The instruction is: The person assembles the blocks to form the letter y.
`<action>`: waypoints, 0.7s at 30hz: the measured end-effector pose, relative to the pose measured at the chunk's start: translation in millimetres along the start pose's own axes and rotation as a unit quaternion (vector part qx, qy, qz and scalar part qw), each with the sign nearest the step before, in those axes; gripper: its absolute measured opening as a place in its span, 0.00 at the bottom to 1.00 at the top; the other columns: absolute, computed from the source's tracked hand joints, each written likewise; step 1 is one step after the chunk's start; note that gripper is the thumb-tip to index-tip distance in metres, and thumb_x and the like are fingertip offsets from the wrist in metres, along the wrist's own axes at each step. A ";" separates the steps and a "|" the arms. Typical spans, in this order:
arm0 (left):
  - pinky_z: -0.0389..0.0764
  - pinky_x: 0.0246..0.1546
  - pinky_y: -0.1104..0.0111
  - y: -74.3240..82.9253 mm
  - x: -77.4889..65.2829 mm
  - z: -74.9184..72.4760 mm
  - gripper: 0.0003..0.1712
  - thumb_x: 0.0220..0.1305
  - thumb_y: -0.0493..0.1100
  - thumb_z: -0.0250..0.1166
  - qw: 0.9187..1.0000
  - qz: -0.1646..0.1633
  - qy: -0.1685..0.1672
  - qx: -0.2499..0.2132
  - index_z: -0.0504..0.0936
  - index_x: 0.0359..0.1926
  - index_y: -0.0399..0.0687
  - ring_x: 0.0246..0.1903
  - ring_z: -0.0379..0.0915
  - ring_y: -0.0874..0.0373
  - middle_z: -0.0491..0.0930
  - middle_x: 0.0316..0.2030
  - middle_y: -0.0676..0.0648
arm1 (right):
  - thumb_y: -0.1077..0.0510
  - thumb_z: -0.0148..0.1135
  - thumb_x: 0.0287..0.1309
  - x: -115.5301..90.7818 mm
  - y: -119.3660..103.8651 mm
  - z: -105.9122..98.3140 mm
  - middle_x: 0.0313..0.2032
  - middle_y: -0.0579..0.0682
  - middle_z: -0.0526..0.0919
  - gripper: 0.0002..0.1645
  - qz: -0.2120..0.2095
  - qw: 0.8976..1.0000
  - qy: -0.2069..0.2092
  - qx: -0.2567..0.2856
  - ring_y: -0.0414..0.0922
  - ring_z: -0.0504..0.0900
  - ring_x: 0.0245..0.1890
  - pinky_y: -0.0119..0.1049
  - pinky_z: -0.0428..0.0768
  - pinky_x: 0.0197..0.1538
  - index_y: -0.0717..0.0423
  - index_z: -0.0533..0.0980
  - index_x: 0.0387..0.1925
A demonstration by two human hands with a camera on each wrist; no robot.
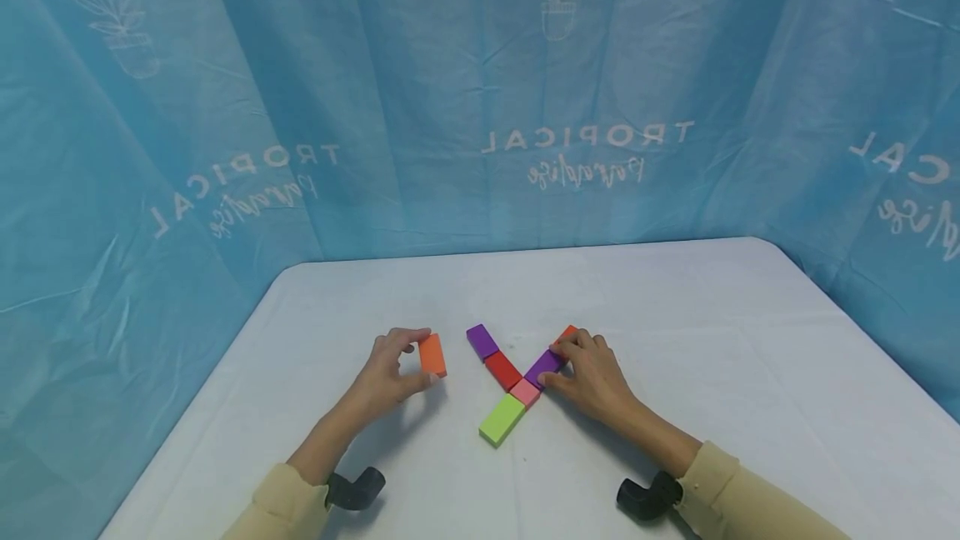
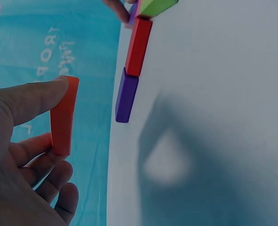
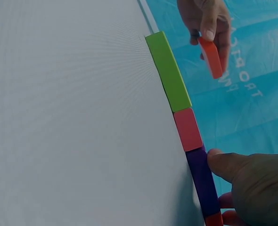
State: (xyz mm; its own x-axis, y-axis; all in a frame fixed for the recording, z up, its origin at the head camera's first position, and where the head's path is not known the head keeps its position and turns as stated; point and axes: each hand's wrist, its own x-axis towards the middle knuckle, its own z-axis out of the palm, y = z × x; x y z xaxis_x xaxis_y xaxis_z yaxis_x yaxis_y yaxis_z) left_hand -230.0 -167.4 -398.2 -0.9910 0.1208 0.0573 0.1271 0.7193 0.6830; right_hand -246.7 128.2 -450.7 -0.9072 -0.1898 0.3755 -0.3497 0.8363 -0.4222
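Note:
My left hand (image 1: 388,373) pinches an orange block (image 1: 432,355) between thumb and fingertips, raised above the white table, left of a Y-shaped row of blocks. My right hand (image 1: 592,373) touches the row's right branch. Its thumb rests at the side of a purple block (image 1: 544,367), and its fingers reach another orange block (image 1: 566,333) at that branch's far end, partly hidden by them. A pink block (image 1: 525,392) forms the joint. From it a green block (image 1: 501,420) extends toward me, and a red block (image 1: 503,371) leads to a second purple block (image 1: 482,342) on the left branch.
The blocks lie on a white-covered table (image 1: 712,340) with rounded far corners. Behind and at both sides hangs a blue curtain (image 1: 450,90) with white mirrored lettering and plant drawings. Black curved pieces (image 1: 357,490) are at both wrists, beside beige sleeves (image 1: 750,498).

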 end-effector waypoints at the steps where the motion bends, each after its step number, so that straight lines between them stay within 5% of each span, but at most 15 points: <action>1: 0.74 0.55 0.50 1.1 -1.8 1.3 0.38 0.51 0.39 0.70 1.000 0.004 -0.001 0.000 0.67 0.64 0.53 0.58 0.62 0.51 0.68 0.59 0.49 | 0.48 0.74 0.41 0.0 0.0 -0.3 0.40 0.51 0.76 0.29 0.002 1.000 -0.003 0.000 0.46 0.69 0.40 0.41 0.71 0.41 0.57 0.81 0.46; 13: 0.71 0.53 0.57 2.7 -23.6 9.7 0.38 0.47 0.38 0.73 0.999 0.029 -0.034 -0.008 0.71 0.60 0.59 0.53 0.62 0.57 0.72 0.54 0.56 | 0.46 0.73 0.43 -0.4 -1.3 -2.3 0.41 0.50 0.76 0.30 0.013 1.000 -0.019 -0.001 0.46 0.69 0.41 0.39 0.71 0.42 0.55 0.81 0.48; 21: 0.70 0.54 0.54 -1.4 -32.9 8.0 0.38 0.47 0.42 0.73 0.993 0.030 -0.112 -0.021 0.71 0.61 0.58 0.55 0.63 0.54 0.71 0.55 0.55 | 0.45 0.73 0.43 0.2 -0.7 -3.1 0.42 0.51 0.77 0.30 0.015 1.000 -0.020 -0.003 0.47 0.70 0.41 0.40 0.72 0.42 0.55 0.80 0.49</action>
State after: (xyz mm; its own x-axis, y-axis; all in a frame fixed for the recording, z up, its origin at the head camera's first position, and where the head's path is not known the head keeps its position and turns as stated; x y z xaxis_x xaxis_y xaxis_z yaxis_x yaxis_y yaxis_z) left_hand -197.3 -167.0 -406.8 -0.9473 0.3145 -0.0616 0.1784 0.6773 0.7137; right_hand -246.0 129.1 -447.8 -0.9257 -0.1856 0.3297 -0.3215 0.8452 -0.4269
